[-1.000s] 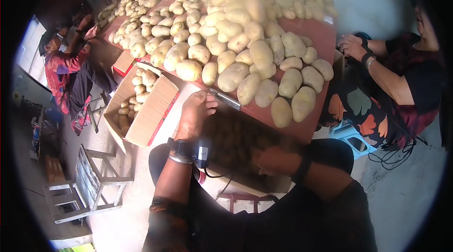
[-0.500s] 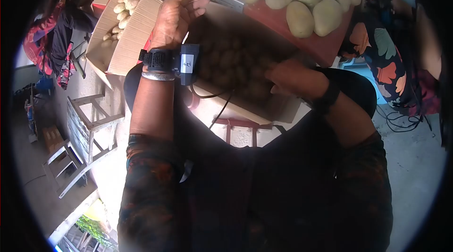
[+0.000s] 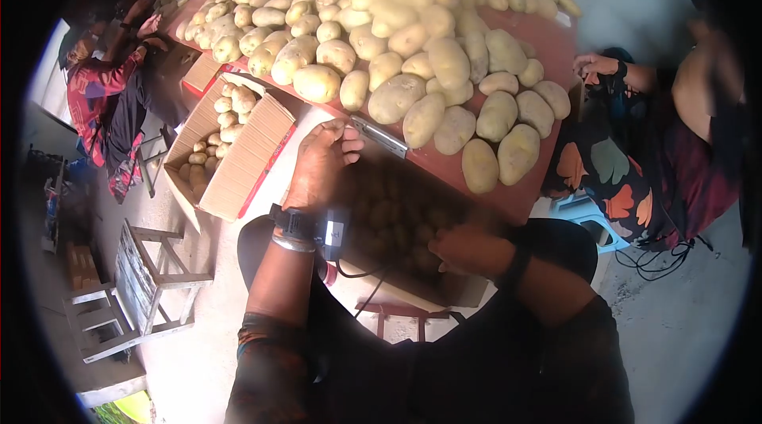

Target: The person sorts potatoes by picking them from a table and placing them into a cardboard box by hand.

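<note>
Red-brown and wide, the table (image 3: 548, 35) lies in front of you, and a large heap of pale potatoes (image 3: 397, 98) covers much of its top, reaching near to your edge. On your right sits one person (image 3: 635, 162) in dark flowered clothes; farther on the left sits another person (image 3: 103, 102) in a red patterned top. Between your knees, below the table edge, stands an open cardboard box (image 3: 417, 289), and in its shade lie many smaller potatoes (image 3: 389, 217). A second cardboard box (image 3: 250, 142), to the left, also contains potatoes (image 3: 210, 154). Near it, lower on the left, is a worn wooden stool (image 3: 147, 281); on the right, a light blue stool (image 3: 591, 217) shows partly.

Your left hand (image 3: 324, 150) is at the table edge, above the left corner of your box, its fingers bent inward; whether they pinch something, I cannot tell. Your right hand (image 3: 468, 249) is inside the right part of your box, over the potatoes, with curled fingers; the shade hides whether they grasp one. Just beside your left fingertips is a narrow metal strip (image 3: 381, 136). Smallest, a silver bracelet (image 3: 292, 244) circles your left wrist.
</note>
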`<action>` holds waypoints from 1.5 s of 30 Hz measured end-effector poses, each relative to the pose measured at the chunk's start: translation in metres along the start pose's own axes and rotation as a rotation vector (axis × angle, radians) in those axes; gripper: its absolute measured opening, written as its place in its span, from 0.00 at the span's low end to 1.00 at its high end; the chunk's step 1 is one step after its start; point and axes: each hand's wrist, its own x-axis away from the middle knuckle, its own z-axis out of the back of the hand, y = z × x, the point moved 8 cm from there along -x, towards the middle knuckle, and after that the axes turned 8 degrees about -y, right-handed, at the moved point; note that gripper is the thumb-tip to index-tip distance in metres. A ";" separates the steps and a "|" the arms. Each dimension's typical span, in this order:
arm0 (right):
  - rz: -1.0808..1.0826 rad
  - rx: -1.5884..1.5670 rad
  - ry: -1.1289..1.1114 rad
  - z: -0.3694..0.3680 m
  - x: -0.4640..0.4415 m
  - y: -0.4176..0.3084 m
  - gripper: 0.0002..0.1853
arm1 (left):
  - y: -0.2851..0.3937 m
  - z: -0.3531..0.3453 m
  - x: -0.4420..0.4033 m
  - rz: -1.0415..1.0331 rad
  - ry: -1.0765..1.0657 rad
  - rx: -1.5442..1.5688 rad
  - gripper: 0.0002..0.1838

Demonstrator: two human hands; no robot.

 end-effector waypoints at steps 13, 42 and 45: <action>0.050 -0.011 -0.075 -0.013 -0.010 0.003 0.17 | -0.001 0.000 -0.004 -0.014 -0.024 0.030 0.17; 0.078 0.016 0.055 0.012 -0.005 -0.009 0.15 | 0.013 -0.022 -0.001 -0.071 -0.030 -0.049 0.13; 0.115 0.033 0.162 0.022 0.003 -0.012 0.15 | 0.027 -0.041 -0.011 -0.098 -0.012 -0.085 0.13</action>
